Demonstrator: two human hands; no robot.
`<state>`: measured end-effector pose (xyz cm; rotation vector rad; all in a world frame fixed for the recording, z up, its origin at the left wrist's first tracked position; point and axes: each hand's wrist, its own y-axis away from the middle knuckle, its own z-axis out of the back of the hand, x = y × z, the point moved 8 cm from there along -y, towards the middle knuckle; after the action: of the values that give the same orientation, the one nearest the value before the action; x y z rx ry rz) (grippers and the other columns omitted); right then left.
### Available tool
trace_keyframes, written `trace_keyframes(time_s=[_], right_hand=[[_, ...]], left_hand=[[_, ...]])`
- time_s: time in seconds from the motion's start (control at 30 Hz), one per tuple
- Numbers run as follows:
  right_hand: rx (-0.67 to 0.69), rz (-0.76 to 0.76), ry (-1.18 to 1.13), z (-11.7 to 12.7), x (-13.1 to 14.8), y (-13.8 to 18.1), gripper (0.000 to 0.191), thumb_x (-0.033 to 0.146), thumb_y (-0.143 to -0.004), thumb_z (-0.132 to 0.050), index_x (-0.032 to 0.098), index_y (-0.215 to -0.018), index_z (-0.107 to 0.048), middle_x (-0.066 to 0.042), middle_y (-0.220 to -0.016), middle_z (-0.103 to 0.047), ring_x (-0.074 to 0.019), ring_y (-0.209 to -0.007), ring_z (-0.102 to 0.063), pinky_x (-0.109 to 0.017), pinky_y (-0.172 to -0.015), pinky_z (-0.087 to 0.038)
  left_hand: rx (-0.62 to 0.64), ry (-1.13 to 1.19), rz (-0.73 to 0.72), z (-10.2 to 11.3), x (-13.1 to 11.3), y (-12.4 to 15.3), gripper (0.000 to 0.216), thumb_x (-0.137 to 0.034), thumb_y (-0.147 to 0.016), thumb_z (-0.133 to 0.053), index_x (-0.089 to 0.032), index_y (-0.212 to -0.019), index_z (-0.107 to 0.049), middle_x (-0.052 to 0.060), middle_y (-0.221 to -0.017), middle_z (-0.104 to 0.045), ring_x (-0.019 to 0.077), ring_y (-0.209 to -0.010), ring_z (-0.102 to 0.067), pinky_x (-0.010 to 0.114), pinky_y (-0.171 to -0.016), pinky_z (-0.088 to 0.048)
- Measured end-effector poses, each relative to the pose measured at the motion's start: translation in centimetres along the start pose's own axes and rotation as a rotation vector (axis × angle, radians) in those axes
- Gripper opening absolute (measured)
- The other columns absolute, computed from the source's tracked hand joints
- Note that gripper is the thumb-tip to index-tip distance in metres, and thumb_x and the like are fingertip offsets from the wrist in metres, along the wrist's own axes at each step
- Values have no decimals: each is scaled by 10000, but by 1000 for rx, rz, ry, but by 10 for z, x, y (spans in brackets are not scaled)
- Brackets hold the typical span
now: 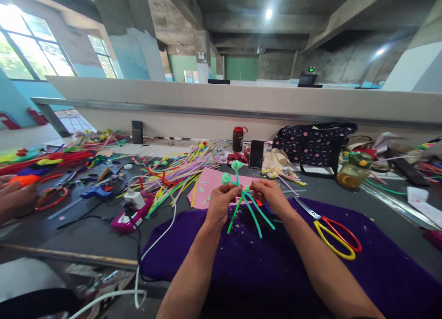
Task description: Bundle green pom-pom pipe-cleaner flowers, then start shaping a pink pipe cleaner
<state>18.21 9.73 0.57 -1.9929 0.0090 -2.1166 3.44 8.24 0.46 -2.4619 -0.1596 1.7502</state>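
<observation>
Both my hands are closed on a small bundle of green pipe cleaners (pixel 249 208) held over a purple cloth (pixel 262 263). My left hand (pixel 221 204) pinches the stems from the left and my right hand (pixel 269 194) pinches them from the right. Two curled green heads (pixel 232 171) stick up above my fingers, and several loose stem ends splay downward. A pink sheet (pixel 203 190) lies just beyond my hands.
Red and yellow scissors (pixel 333 234) lie on the cloth to my right. A heap of coloured pipe cleaners (pixel 176 169), a blue glue gun (pixel 95 191) and a pink device (pixel 129 215) sit left. Another person's hand (pixel 15 199) rests far left. A spotted bag (pixel 312 146), phone (pixel 256 153) and bottle (pixel 237 138) stand behind.
</observation>
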Motion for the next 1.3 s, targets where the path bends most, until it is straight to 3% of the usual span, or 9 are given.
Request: trace_keyframes(time_s=[0.27, 0.4, 0.5, 0.63, 0.77, 0.93, 1.03, 1.17, 1.3], right_hand=[[48, 100, 1016, -22, -12, -7, 361, 443, -752, -502, 156, -582, -641, -70, -581, -629, -164, -584, -575, -222, -495, -311], [16, -29, 1143, -30, -28, -20, 331, 447, -724, -538, 143, -698, -669, -141, -730, -670, -211, -684, -613, -241, -533, -347], [-2, -44, 1122, -31, -33, -30, 282, 420, -682, -581, 153, -686, -669, -124, -711, -668, -206, -659, -606, -239, -516, -346], [6, -32, 1025, -21, -31, -31, 363, 453, -675, -560, 142, -492, -598, -52, -476, -573, -139, -488, -531, -212, -441, -297], [29, 11, 849, 0, -17, -22, 335, 409, -739, -477, 137, -574, -581, 8, -465, -521, -95, -423, -450, -198, -415, -291], [-92, 52, 118, 21, 5, 1, 219, 345, -698, -574, 149, -610, -529, 43, -480, -448, -64, -406, -336, -194, -403, -254], [-149, 76, -105, 19, 15, 17, 187, 335, -695, -603, 164, -652, -538, 46, -505, -445, -61, -409, -320, -195, -393, -233], [-237, 190, -124, 14, 33, 36, 174, 333, -695, -626, 165, -687, -582, 40, -547, -448, -63, -443, -328, -196, -410, -250], [-166, 220, 1, -1, 37, 45, 136, 303, -730, -599, 167, -729, -593, 35, -557, -477, -79, -472, -386, -202, -443, -303]], left_hand=[[-20, 62, 2, 3, -4, 1, 182, -288, -565, -721, -130, -611, -645, 12, -613, -601, 61, -492, -459, 179, -446, -317], [-31, 170, 49, 6, -2, 1, 189, -284, -559, -727, -138, -655, -656, -3, -615, -591, 53, -501, -466, 169, -456, -335], [-40, 279, 85, 9, -1, 0, 195, -272, -550, -735, -151, -681, -656, -26, -609, -582, 48, -533, -494, 155, -454, -334], [-62, 373, 128, 14, 0, -1, 231, -273, -538, -747, -145, -692, -632, -33, -596, -570, 52, -538, -516, 148, -432, -330], [-51, 369, 165, 15, 5, -2, 244, -295, -545, -744, -143, -678, -607, -27, -572, -565, 73, -530, -533, 158, -425, -342], [-33, 222, 119, 13, 6, -2, 234, -323, -574, -721, -133, -654, -610, -15, -553, -572, 66, -507, -511, 159, -425, -313], [-86, 92, 31, 16, 2, -3, 231, -340, -598, -698, -129, -647, -618, -13, -553, -565, 71, -521, -509, 168, -448, -324], [-144, -134, -134, 16, -9, -1, 231, -362, -662, -635, -132, -659, -615, -12, -555, -559, 81, -529, -505, 179, -476, -356], [-138, -266, -215, 9, -14, 2, 240, -376, -704, -580, -138, -688, -601, -5, -578, -560, 103, -543, -528, 196, -486, -415]])
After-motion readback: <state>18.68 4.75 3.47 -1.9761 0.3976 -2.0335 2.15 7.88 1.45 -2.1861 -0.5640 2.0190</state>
